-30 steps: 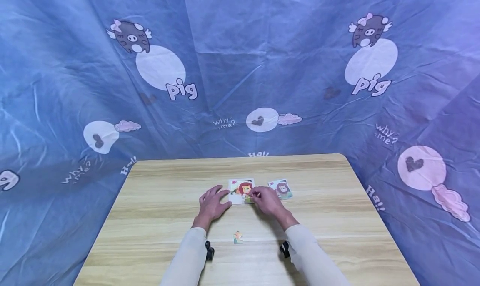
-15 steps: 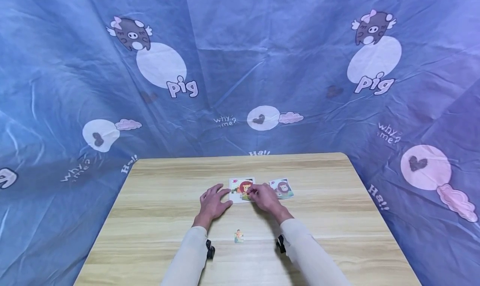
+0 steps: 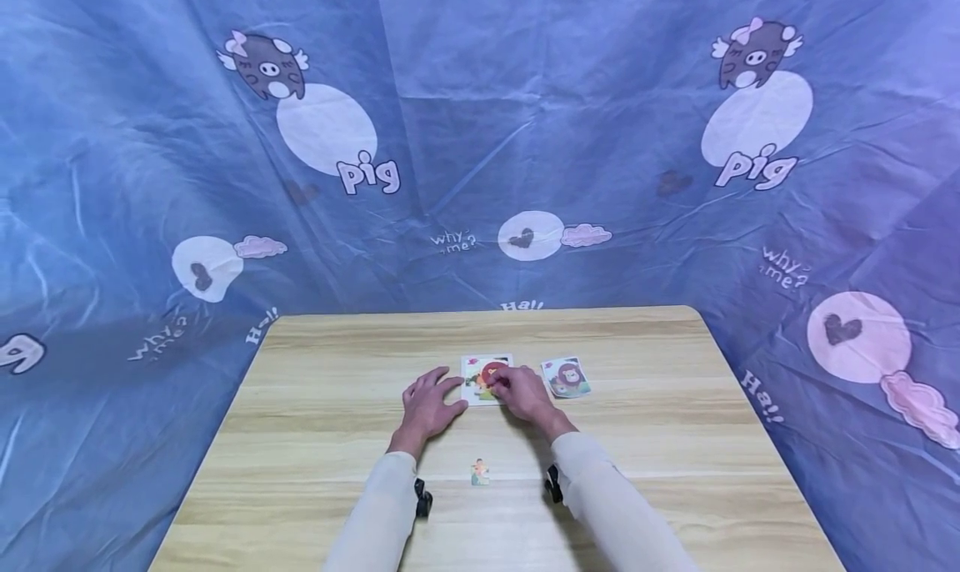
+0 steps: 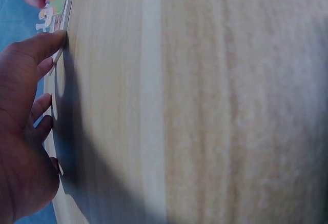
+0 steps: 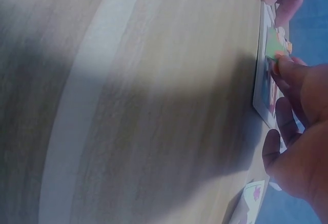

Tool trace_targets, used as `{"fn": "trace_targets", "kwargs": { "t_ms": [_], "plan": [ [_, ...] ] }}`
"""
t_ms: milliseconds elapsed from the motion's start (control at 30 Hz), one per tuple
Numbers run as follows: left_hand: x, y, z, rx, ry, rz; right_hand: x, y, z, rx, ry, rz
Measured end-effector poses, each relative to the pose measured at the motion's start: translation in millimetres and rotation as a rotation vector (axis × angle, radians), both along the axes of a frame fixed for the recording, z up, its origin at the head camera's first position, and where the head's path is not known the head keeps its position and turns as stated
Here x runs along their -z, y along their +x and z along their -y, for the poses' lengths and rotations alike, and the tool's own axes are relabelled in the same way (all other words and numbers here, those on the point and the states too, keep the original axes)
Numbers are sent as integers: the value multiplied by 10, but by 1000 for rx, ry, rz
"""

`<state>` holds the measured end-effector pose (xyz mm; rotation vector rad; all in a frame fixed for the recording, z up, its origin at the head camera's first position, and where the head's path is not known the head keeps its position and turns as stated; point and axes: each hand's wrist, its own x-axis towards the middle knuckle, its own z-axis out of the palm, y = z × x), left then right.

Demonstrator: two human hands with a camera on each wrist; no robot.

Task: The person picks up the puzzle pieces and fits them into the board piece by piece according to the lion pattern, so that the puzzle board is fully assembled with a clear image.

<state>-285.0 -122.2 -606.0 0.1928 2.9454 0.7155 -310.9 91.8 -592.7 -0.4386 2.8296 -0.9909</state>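
Note:
A small white-framed jigsaw board (image 3: 472, 398) lies on the table, with part of a lion picture in it. My right hand (image 3: 525, 393) pinches a green-cornered puzzle piece (image 5: 273, 45) between thumb and forefinger, tilted above the board. Its other fingers are loosely bent, and it partly covers the lion. At the board's left edge rests my left hand (image 3: 429, 405), fingers spread, thumb touching the frame (image 4: 68, 14). Closer to me, a loose puzzle piece (image 3: 479, 473) lies between the forearms.
To the right of the board lies a lion picture card (image 3: 567, 377), slightly curled. The wooden table (image 3: 315, 439) reaches back to a blue printed cloth (image 3: 465, 163) hanging around it. Each wrist wears a black camera (image 3: 423, 499).
My right hand has shifted a little left over the board with the green-cornered puzzle piece. The left hand stays at the board's edge. The head view has shifted slightly.

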Motion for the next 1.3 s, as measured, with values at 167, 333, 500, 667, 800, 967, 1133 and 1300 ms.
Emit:
{"fn": "trace_targets", "kwargs": {
  "t_ms": [167, 333, 500, 667, 800, 967, 1133, 1300],
  "plan": [
    [1, 6, -9, 3, 4, 4, 12, 2, -10, 11, 9, 11],
    [21, 5, -12, 1, -5, 2, 11, -3, -16, 0, 27, 21],
    [22, 11, -20, -2, 2, -4, 7, 22, -9, -18, 135, 0],
    [11, 25, -23, -6, 18, -7, 14, 57, 0, -25, 182, -22],
    [11, 35, -23, -8, 17, -5, 39, 88, 6, -24, 188, -44],
    [14, 41, -26, -10, 14, -4, 66, 118, 14, -16, 211, -82],
    [13, 48, -31, -17, 16, 3, 67, 134, 22, 5, 254, -94],
    [11, 45, -28, -19, 14, 6, 54, 135, 36, 16, 277, -87]
  ]
}}
